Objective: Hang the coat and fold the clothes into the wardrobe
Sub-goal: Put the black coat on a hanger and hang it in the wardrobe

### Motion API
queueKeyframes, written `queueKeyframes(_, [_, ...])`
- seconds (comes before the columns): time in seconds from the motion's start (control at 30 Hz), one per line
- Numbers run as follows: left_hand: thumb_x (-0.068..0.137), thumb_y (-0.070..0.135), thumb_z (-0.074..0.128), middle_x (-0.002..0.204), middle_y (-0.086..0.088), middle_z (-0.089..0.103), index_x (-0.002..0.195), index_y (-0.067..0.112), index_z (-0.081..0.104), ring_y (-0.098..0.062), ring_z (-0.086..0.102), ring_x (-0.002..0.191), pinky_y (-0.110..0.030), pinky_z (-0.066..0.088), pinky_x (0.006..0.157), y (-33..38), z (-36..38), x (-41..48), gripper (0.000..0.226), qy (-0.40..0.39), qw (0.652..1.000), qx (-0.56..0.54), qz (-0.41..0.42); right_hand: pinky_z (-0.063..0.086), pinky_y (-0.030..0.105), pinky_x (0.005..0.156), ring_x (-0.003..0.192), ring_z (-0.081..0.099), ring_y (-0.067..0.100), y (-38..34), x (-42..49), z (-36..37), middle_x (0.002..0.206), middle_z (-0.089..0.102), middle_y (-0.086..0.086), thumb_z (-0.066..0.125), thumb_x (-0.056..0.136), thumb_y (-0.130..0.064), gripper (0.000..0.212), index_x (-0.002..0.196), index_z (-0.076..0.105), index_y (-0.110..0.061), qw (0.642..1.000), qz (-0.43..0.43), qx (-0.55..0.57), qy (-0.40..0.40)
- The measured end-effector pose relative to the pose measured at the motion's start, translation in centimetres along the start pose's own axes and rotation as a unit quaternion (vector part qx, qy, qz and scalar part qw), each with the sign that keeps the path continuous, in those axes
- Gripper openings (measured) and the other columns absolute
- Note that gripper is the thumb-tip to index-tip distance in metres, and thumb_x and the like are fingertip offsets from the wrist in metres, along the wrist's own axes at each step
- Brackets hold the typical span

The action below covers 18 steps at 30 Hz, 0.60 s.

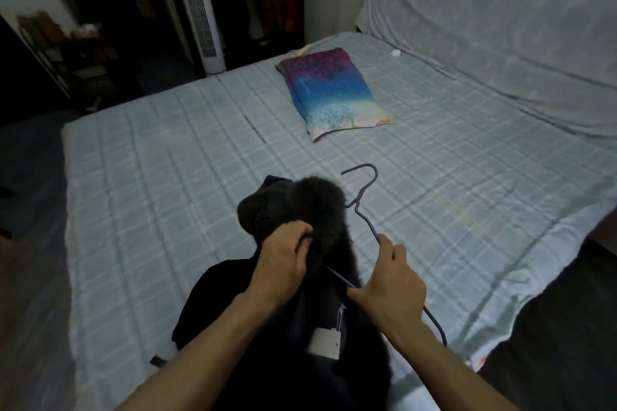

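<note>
**Threading a thin hanger into a limp, heavy coat**

The fingers [295, 229] of our left hand [283, 255] are curled into the furry collar of the dark coat [263, 327], gripping it. Our right hand [392, 287] is closed round one wire arm of the purple hanger [359, 198]. The coat lies on the bed [160, 143], well on our side of the pillow [334, 90], and the hanger's hook points toward the pillow. We judge the coat thick, floppy and fairly heavy, and its fur slippery. So we would hold it at the collar and shoulders, as the thin hanger may flex. A white tag [324, 342] sits farther from the pillow.
</note>
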<state>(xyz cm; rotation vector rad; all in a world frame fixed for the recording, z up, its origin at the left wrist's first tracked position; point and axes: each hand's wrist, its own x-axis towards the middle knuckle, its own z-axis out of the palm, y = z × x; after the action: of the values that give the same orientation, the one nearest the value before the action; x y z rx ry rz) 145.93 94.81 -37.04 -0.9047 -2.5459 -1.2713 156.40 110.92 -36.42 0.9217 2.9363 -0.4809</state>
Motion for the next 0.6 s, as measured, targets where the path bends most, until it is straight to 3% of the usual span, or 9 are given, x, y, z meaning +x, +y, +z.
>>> queueKeyframes(0.17, [0.090, 0.017, 0.056, 0.094, 0.001, 0.059, 0.094, 0.015, 0.066, -0.018, 0.054, 0.088, -0.035, 0.047, 0.081, -0.8, 1.1, 0.8, 0.011, -0.014, 1.000, 0.005, 0.001, 0.029, 0.024, 0.051, 0.064, 0.042, 0.014, 1.1, 0.6, 0.9, 0.120, 0.049, -0.003, 0.080, 0.057, -0.051, 0.103, 0.144, 0.032, -0.023, 0.998, 0.024, 0.049, 0.015])
queueKeyframes(0.3, [0.083, 0.021, 0.068, 0.134, -0.012, 0.048, 0.092, 0.023, 0.064, -0.032, 0.044, 0.124, -0.045, 0.040, 0.103, -3.5, 1.7, 2.1, 0.011, -0.071, 0.992, 0.100, 0.022, 0.030, 0.023, 0.051, 0.063, 0.044, 0.014, 1.2, 1.4, 1.7, 0.118, 0.051, -0.002, 0.081, 0.057, -0.043, 0.099, 0.142, 0.036, -0.021, 0.995, 0.022, 0.088, 0.034])
queueKeyframes(0.37, [0.081, 0.022, 0.071, 0.141, -0.019, 0.043, 0.089, 0.028, 0.059, -0.040, 0.038, 0.135, -0.053, 0.035, 0.110, -4.9, 1.9, 3.0, 0.016, -0.132, 0.986, 0.096, 0.025, 0.030, 0.023, 0.050, 0.063, 0.044, 0.013, 1.2, 1.8, 2.1, 0.118, 0.051, -0.003, 0.082, 0.057, -0.042, 0.098, 0.142, 0.037, -0.021, 0.995, 0.017, 0.090, 0.033])
queueKeyframes(0.47, [0.082, 0.033, 0.070, 0.129, -0.013, 0.051, 0.084, 0.033, 0.053, -0.040, 0.040, 0.134, -0.056, 0.037, 0.106, -6.4, 1.7, 4.5, 0.017, -0.195, 0.975, 0.090, 0.047, 0.032, 0.024, 0.051, 0.063, 0.044, 0.014, 1.4, 2.5, 2.6, 0.117, 0.052, -0.003, 0.082, 0.056, -0.042, 0.097, 0.141, 0.039, -0.021, 0.995, 0.010, 0.091, 0.037])
queueKeyframes(0.53, [0.083, 0.040, 0.062, 0.120, -0.004, 0.054, 0.085, 0.036, 0.046, -0.031, 0.045, 0.129, -0.057, 0.034, 0.108, -6.5, 0.9, 5.6, 0.016, -0.232, 0.968, 0.095, 0.031, 0.029, 0.022, 0.048, 0.061, 0.044, 0.014, 1.6, 3.1, 3.0, 0.114, 0.054, -0.003, 0.084, 0.054, -0.040, 0.097, 0.140, 0.042, -0.020, 0.994, 0.004, 0.098, 0.045])
queueKeyframes(0.6, [0.079, 0.039, 0.049, 0.105, 0.003, 0.057, 0.089, 0.031, 0.046, -0.019, 0.054, 0.108, -0.049, 0.035, 0.108, -5.8, -0.1, 7.1, 0.013, -0.256, 0.965, 0.058, -0.020, 0.025, 0.018, 0.046, 0.059, 0.044, 0.013, 1.9, 3.6, 3.3, 0.111, 0.055, -0.003, 0.085, 0.052, -0.040, 0.098, 0.138, 0.044, -0.020, 0.993, 0.000, 0.104, 0.049])
